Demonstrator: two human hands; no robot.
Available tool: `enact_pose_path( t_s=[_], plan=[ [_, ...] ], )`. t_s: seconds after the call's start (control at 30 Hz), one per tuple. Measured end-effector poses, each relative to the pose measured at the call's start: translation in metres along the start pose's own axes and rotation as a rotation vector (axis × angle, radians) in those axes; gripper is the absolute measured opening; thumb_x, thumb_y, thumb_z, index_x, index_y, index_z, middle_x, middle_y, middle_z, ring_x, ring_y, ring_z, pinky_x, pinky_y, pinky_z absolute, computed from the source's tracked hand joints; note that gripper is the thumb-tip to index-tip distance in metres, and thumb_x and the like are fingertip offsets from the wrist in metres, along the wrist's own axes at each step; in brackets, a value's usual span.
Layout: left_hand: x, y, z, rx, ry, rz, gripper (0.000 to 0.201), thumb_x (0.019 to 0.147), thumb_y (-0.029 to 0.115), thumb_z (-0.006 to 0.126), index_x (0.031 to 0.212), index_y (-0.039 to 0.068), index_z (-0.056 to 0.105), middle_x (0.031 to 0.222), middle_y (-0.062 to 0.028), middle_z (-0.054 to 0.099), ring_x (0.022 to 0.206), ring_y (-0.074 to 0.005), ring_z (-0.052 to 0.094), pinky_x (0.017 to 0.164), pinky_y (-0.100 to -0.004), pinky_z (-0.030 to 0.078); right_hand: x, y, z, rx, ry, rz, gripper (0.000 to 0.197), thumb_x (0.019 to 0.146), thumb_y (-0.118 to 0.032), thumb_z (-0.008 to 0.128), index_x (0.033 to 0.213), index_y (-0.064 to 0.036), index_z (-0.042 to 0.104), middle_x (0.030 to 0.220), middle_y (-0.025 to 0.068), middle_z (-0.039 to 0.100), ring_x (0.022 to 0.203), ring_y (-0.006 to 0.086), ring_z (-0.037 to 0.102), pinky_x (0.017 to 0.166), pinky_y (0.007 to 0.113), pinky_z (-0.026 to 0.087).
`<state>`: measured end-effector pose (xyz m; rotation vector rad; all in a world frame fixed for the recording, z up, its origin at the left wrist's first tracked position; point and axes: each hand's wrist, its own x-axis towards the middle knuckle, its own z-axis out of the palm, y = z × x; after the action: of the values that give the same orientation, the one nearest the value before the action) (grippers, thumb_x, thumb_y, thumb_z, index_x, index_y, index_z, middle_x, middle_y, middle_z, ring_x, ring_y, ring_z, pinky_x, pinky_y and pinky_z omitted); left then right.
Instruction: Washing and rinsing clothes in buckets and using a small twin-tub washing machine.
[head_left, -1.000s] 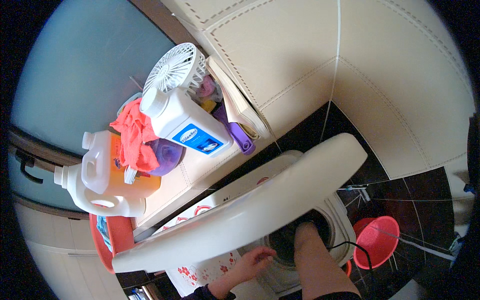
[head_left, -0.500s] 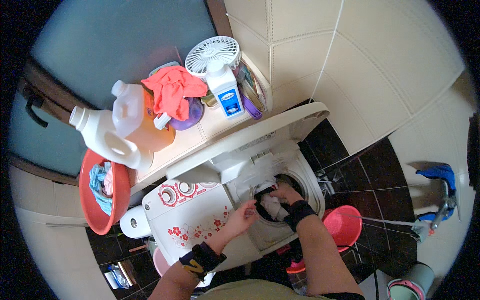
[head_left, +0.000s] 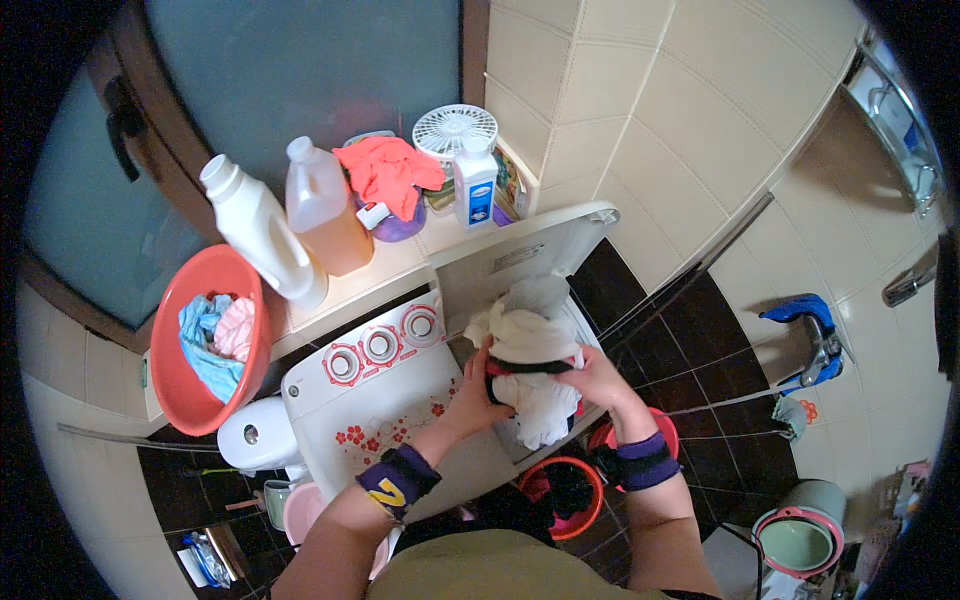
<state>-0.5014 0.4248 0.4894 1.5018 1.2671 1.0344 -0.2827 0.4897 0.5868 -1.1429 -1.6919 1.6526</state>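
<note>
A bundle of mostly white wet-looking laundry (head_left: 528, 338), with a black band and a bit of red, is gripped between my two hands. It hangs over the spin-tub side of a white twin-tub washing machine (head_left: 330, 408) and hides the tub's opening. From the left, my left hand (head_left: 470, 402) is closed on the bundle, fingers partly behind the cloth. On the other side my right hand (head_left: 603, 384) grips its edge. Behind the laundry the machine's lid (head_left: 585, 240) stands raised. Both wrists wear dark bands.
Left of the machine, a red basin (head_left: 172, 350) holds blue and pink cloths. A white jug (head_left: 262, 235), an amber-liquid jug (head_left: 335, 225), a white bottle (head_left: 474, 185) and a fan (head_left: 455, 130) line the ledge. An orange-rimmed bucket (head_left: 598, 500) with dark laundry is by the machine's front.
My right hand has come up out of the spin tub with the laundry. My left hand has moved from beside the opening onto the bundle. The view has shifted too.
</note>
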Motion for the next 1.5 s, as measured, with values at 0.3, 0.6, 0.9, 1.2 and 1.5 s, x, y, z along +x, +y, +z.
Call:
enact_pose_path(
  t_s=[0.3,0.6,0.9,1.2,1.5],
  plan=[
    [-0.070,0.215,-0.141,-0.003,0.160,0.162,0.094,0.062,0.007,0.077,0.139,0.006,0.023,0.127,-0.0177,0.044,0.117,-0.0269,0.045,0.099,-0.0335,0.036,-0.031,-0.198,0.076,0.154,-0.073,-0.109,0.037,0.081,-0.020,0.061,0.111,0.0005,0.056,0.097,0.0021,0.060,0.086,0.0106,0.054,0.078,0.025,0.043],
    [-0.160,0.337,-0.276,0.358,0.502,0.401,0.084,0.059,0.003,0.076,0.131,0.004,0.033,0.117,-0.0124,0.051,0.112,-0.0226,0.049,0.094,-0.0318,0.040,-0.031,-0.344,0.196,0.158,-0.297,-0.444,0.041,0.086,-0.026,0.058,0.115,0.0024,0.054,0.104,0.0070,0.061,0.092,0.0125,0.057,0.081,0.027,0.046],
    [-0.194,0.362,-0.425,0.612,0.685,0.582,0.076,0.062,0.015,0.071,0.130,0.004,0.038,0.119,-0.0140,0.052,0.113,-0.0232,0.049,0.098,-0.0319,0.036,0.025,-0.416,0.319,0.327,-0.384,-0.707,0.043,0.080,-0.028,0.063,0.108,0.0035,0.056,0.097,0.0095,0.063,0.084,0.0140,0.060,0.074,0.025,0.047],
    [-0.219,0.248,-0.491,0.481,0.594,0.215,0.081,0.060,0.014,0.073,0.132,0.008,0.036,0.123,-0.0112,0.049,0.117,-0.0235,0.045,0.103,-0.0344,0.032,0.128,-0.314,0.431,0.360,-0.445,-0.588,0.053,0.082,-0.032,0.063,0.121,0.0020,0.050,0.108,0.0102,0.060,0.100,0.0173,0.056,0.084,0.031,0.045],
    [-0.251,0.088,-0.465,0.762,0.400,-0.175,0.074,0.070,0.029,0.073,0.135,0.015,0.040,0.141,-0.0261,0.026,0.130,-0.0395,0.029,0.106,-0.0398,0.028,0.181,-0.156,0.416,-0.395,-0.195,-0.570,0.051,0.077,-0.024,0.069,0.116,0.0036,0.050,0.103,0.0150,0.062,0.092,0.0228,0.060,0.083,0.030,0.046]
  ],
)
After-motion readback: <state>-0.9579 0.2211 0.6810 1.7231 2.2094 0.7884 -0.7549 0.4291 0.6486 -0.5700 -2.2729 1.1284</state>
